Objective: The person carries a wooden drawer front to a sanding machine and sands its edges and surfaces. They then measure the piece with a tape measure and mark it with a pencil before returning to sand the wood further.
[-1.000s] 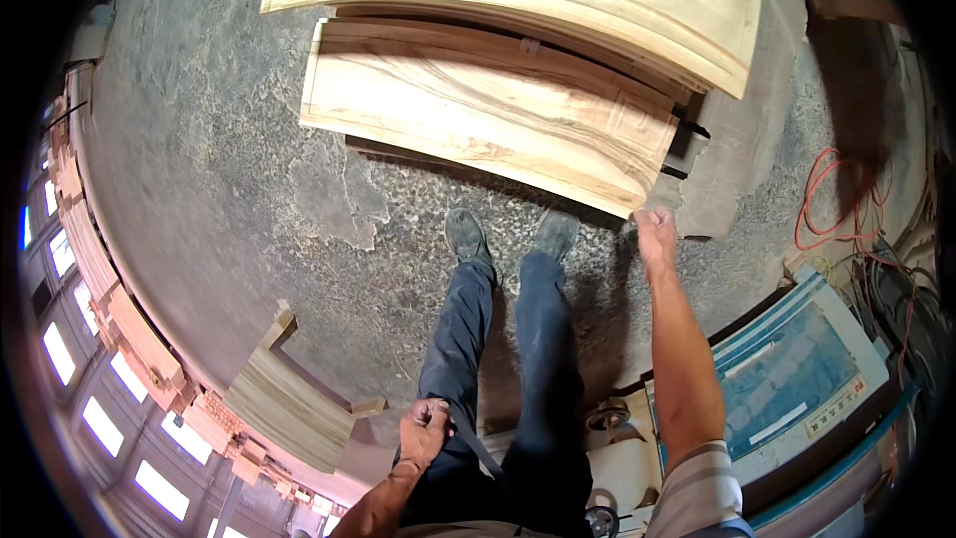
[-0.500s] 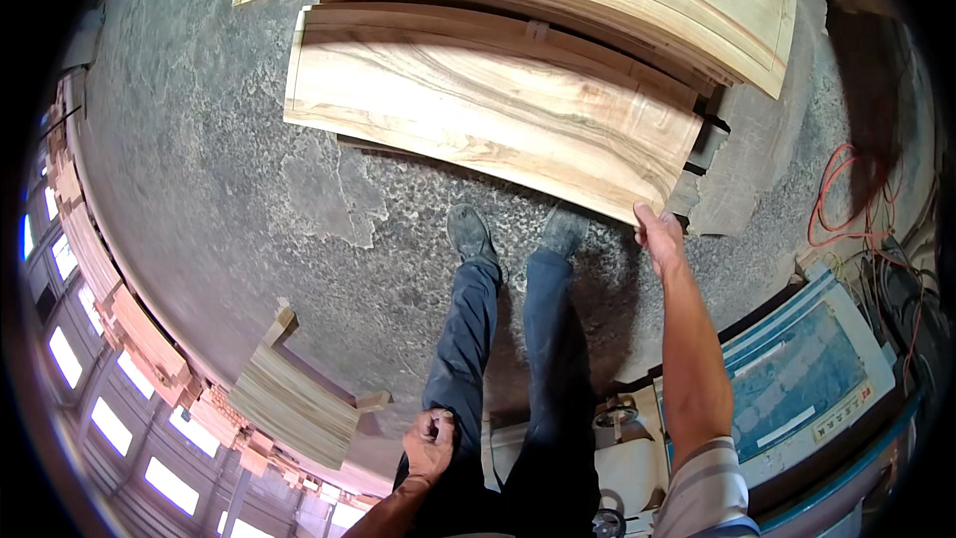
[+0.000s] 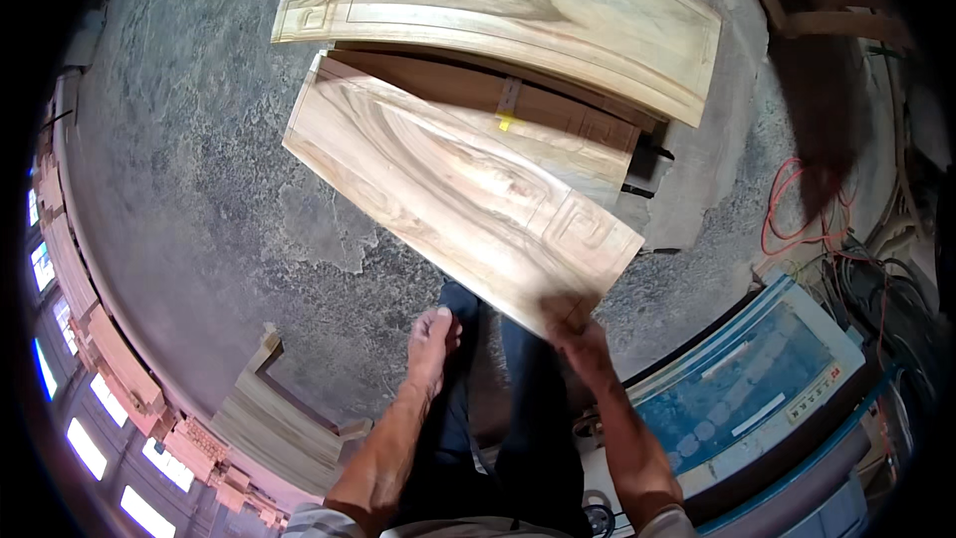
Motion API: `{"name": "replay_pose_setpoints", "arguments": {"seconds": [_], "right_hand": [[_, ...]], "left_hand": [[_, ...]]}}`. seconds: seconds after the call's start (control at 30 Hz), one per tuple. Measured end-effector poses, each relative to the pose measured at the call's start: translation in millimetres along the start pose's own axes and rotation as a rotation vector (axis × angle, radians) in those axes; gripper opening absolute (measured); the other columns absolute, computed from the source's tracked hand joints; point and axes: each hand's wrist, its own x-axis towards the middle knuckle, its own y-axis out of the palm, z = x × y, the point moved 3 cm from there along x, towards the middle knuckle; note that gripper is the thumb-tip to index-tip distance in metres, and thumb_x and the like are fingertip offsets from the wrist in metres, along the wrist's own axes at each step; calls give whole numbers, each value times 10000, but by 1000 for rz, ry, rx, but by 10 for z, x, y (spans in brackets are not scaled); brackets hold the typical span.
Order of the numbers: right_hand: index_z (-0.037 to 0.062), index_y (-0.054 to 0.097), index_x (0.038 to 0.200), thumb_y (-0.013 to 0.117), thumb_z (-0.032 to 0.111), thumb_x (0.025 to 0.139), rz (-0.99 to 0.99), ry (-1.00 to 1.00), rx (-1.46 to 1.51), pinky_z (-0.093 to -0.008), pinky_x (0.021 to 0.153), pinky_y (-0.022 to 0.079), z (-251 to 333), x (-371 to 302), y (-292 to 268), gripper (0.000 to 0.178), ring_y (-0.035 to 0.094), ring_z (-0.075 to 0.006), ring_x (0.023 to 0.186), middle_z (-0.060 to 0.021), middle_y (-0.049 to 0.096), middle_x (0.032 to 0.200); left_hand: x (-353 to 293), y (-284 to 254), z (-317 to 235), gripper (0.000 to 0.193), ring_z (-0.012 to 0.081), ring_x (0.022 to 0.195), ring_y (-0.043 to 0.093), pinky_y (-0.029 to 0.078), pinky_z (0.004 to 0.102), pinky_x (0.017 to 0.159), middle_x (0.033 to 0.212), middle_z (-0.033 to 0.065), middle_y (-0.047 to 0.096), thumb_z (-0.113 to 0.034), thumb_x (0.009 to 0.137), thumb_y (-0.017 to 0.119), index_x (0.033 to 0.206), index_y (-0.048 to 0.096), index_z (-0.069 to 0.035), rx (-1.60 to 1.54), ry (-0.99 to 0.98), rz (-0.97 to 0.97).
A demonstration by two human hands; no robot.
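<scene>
A long pale wooden panel point(image 3: 458, 179) with dark wavy grain and a carved square pattern near its right end lies slanted across the middle. My right hand point(image 3: 578, 339) is closed on its near right corner, slightly blurred. The panel's far left end rests over a stack of brown wooden panels point(image 3: 573, 120). My left hand point(image 3: 433, 344) is curled closed in front of my leg, apart from the panel's near edge; whatever its fingers may hold is hidden.
Another carved wooden panel point(image 3: 498, 0) lies on a stack beyond. At the lower right stands a blue-topped machine point(image 3: 742, 389), with a red hose point(image 3: 782, 209) beyond it. Wooden boards point(image 3: 284, 418) lie at the lower left on the grey concrete floor point(image 3: 199, 239).
My right hand has drawn the panel's right end toward me, turning it slantwise and uncovering the stack beneath. My left hand has risen from beside my leg toward the panel.
</scene>
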Motion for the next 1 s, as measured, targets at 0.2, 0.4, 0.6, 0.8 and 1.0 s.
{"name": "replay_pose_setpoints", "arguments": {"seconds": [0.2, 0.4, 0.6, 0.8, 1.0], "right_hand": [[-11, 579, 1015, 692, 244, 777, 91, -211, -242, -277, 634, 463, 239, -744, 554, 367, 554, -139, 690, -54, 586, 793], [-7, 541, 1030, 613, 208, 796, 122, -299, -200, -355, 802, 428, 786, -1411, 1153, 326, 538, -187, 871, -90, 569, 954], [-33, 417, 1266, 563, 93, 786, 140, -246, 473, -340, 927, 397, 1044, -2090, 1374, 518, 502, -212, 1081, -102, 517, 1173], [-86, 441, 1251, 602, 146, 787, 142, -248, 337, -319, 953, 391, 1243, -2594, 1402, 543, 537, -227, 1077, -153, 551, 1184], [-85, 519, 1167, 604, 146, 767, 285, -344, -14, -294, 861, 447, 1574, -2813, 1558, 469, 580, -188, 945, -136, 597, 1071]], "left_hand": [[126, 209, -690, 594, 301, 1146, 496, 400, 413, 999, 1279, 153, 490, -366, 913, 527, 1325, 349, 24, -544, -20, 291], [-287, -87, -1189, 556, 318, 1094, 537, 444, 408, 956, 1235, 220, 507, -246, 889, 584, 1292, 367, 69, -423, 156, 138], [-1192, -484, -1185, 516, 323, 1065, 556, 459, 419, 932, 1204, 214, 530, -238, 896, 568, 1274, 394, 67, -489, 26, 135], [-1637, -606, -674, 538, 323, 1136, 505, 409, 449, 977, 1255, 190, 503, -280, 895, 564, 1306, 384, 16, -744, -31, 213], [-1825, -658, -515, 572, 307, 1159, 482, 375, 433, 1003, 1287, 160, 486, -353, 890, 564, 1315, 387, -13, -1020, 125, 231]]}}
